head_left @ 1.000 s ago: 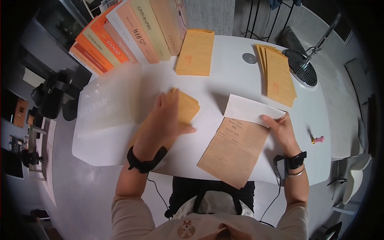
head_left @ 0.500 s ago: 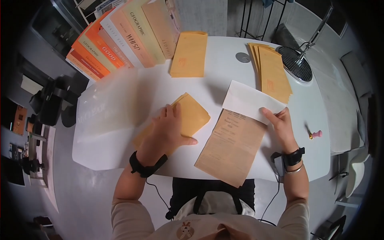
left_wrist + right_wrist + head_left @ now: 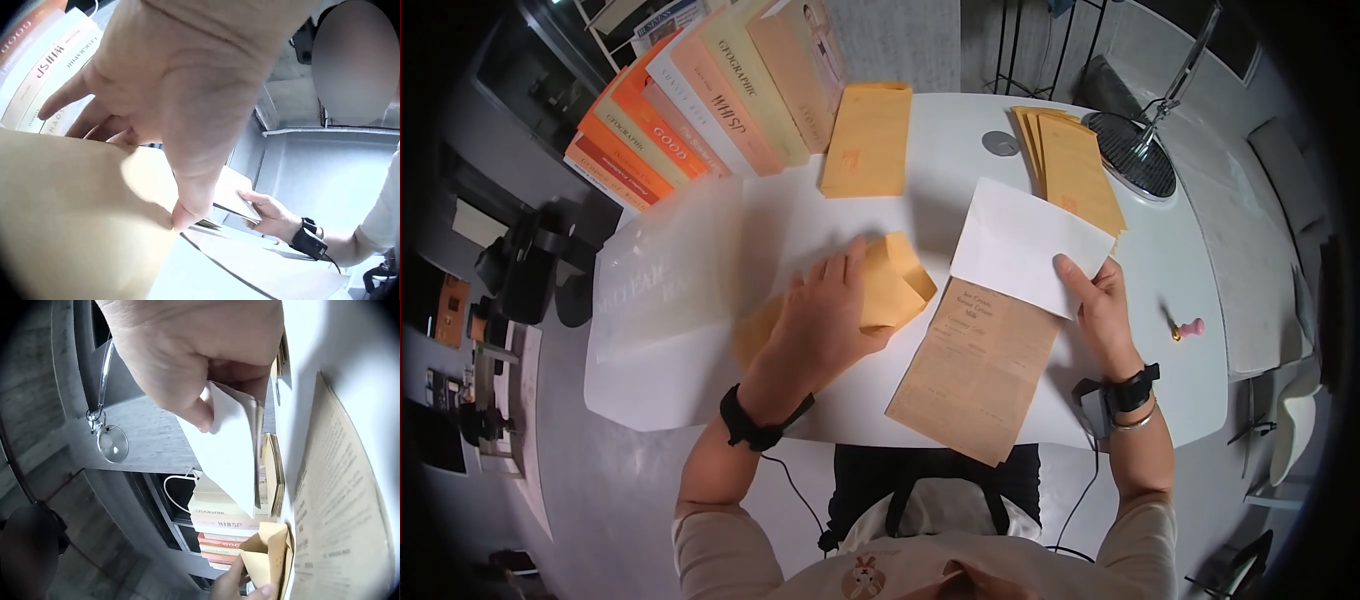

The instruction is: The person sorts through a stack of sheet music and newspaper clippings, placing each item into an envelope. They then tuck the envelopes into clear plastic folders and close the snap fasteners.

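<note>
- Landmark: the printed sheet [image 3: 975, 370], lying on the near half of the table [image 3: 795, 205], text face up, presumably for reading.
- Left hand [image 3: 825, 312]: grasps an envelope [image 3: 890, 285] just left of the sheet. Thumb and fingers grip opposite edges; this squeeze probably makes the mouth gape, as the right wrist view shows.
- Right hand [image 3: 1106, 315]: pinches folded white paper [image 3: 1032, 240] above the sheet's far edge, thumb on top, fingers behind. The grip likely keeps the layers together.
- One envelope stack [image 3: 868, 140] lies beyond the sheet, to its left; a fanned envelope pile [image 3: 1072, 170] lies beyond it, to its right. Both seem set back to leave working room.
- The clear bag [image 3: 665, 280] lies well left of the sheet; the pink-handled tool [image 3: 1190, 328] lies well right, apparently clear of both hands.
</note>
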`<state>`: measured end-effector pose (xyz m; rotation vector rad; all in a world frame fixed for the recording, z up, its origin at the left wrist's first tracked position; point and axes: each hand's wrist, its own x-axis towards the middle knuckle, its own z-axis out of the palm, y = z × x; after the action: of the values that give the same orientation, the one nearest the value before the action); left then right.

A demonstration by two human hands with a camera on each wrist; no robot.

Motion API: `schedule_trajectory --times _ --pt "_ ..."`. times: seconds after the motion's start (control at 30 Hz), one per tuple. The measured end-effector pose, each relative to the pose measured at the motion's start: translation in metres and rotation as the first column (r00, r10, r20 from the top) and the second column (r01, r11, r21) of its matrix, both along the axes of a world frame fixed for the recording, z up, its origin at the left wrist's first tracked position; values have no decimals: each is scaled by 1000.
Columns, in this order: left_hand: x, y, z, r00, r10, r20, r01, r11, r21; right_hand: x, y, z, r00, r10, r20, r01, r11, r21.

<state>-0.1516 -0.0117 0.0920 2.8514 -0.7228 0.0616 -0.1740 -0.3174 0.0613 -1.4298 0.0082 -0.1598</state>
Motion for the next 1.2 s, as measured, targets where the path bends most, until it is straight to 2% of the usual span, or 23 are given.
schedule_trajectory --times 0.1,0.17,0.2,0.3,0.4,0.5,0.6,0.7,0.8,0.83,0.93,0.97,1.1,1.2 --pt "0 -15 0 983 -119 137 124 992 -26 0 4 2 996 -85 38 84 996 29" --pt "1 -23 -8 949 -198 247 213 977 -33 0 -3 0 998 -66 25 66 997 -35" --pt "2 -27 -10 947 -191 258 205 978 -31 0 -6 0 998 -54 17 55 996 -65" --pt "6 -32 -9 944 -172 283 184 983 -17 0 -19 -1 995 29 -97 -60 941 -334" --pt "7 -32 -6 941 -208 268 211 977 18 1 -23 2 990 87 -112 -124 910 -397" --pt "2 -34 -3 930 -290 228 282 957 67 -1 -19 5 992 110 -63 -125 911 -392" --pt "-2 -39 -1 909 -349 227 333 937 107 -6 -13 22 933 202 -298 -291 910 -295" --pt "-8 -51 -1 905 -364 222 351 931 99 -5 -3 15 959 210 -189 -273 862 -427" --pt "-8 -59 1 905 -357 231 349 934 77 -3 7 9 990 139 5 -133 958 -256" --pt "-7 -60 3 911 -342 231 335 940 72 -5 -1 22 979 153 -133 -178 964 -198" --pt "-6 -64 6 916 -324 238 312 946 88 1 -29 16 974 153 -165 -187 958 -218" --pt "-7 -65 7 915 -323 240 308 946 99 2 -28 11 985 140 -98 -155 974 -168" --pt "-15 -84 9 900 -376 221 370 926 71 0 -2 0 973 218 79 -196 955 -225" --pt "-21 -99 11 884 -412 221 409 910 61 -6 -4 -2 941 312 -130 -332 926 -182"
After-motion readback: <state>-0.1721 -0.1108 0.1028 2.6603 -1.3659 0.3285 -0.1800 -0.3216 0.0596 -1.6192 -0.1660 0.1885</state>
